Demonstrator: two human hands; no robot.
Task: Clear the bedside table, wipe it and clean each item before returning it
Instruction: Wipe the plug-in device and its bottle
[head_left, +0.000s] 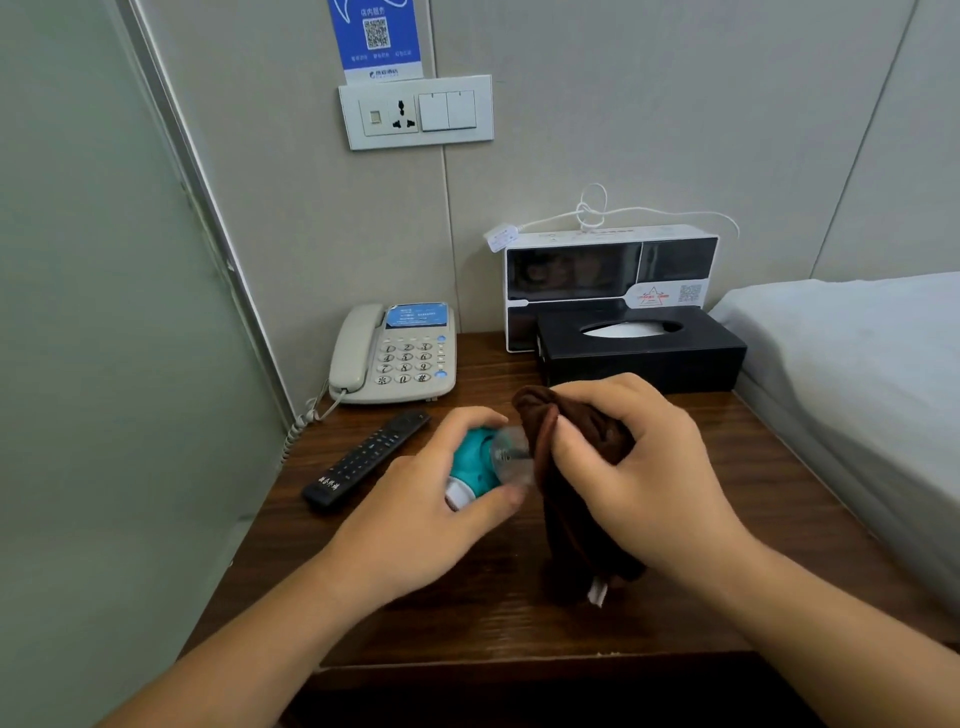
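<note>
Both hands are up over the dark wood bedside table (779, 467), nearest the camera. The left hand (415, 519) is wrapped around a small teal spray bottle (475, 465) with a clear cap and a white band, fingers curled over the top and thumb underneath, and the cap end points straight at the cloth. The right hand (639, 462) is bunching a dark brown cloth (576, 499), thumb and fingers pinching the gathered top while the rest hangs down to the tabletop, a little white tag (597, 592) showing at its bottom edge. Cloth and bottle cap are just about touching. Moving back: a black remote control (363, 460) lies at a slant on the left of the table, just beside the left hand. Behind it sits a beige desk phone (397, 356), handset on its cradle, coiled cord dropping off the left edge. On the right, a black tissue box (644, 351) with a white tissue in its slot, and right behind it a white-framed box with dark panels (610, 275) against the wall. Bed (857, 353) at far right; wall socket panel (415, 111) above.
</note>
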